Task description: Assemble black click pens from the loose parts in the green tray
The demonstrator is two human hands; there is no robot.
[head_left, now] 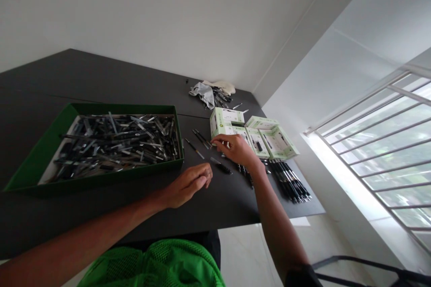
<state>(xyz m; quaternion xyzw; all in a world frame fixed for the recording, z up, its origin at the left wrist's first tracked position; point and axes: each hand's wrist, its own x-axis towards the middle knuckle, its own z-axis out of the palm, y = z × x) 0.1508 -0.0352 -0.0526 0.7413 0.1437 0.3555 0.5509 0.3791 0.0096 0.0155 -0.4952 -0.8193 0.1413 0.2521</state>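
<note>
Green mesh clothing (182, 262) shows before a dark table (218, 208), where a green tray (47, 148) heaped with pens (121, 141) stands left of pale-green cartons (252, 134); the right hand (237, 149), fingertips nearly pinched, hold unclear, is beside them; the left hand (190, 184) curls loosely, its grasp hidden; between both lies one pen (222, 167)

The person's left hand (187, 184) and right hand (235, 149) are bare, as are both slender forearms (111, 229). A black sleeve (303, 276) shows at the right elbow, cut off by the bottom edge of the view. Over the torso is a bright green garment (182, 258), partly mesh with small holes, partly smoother fabric that gathers in soft folds.
</note>
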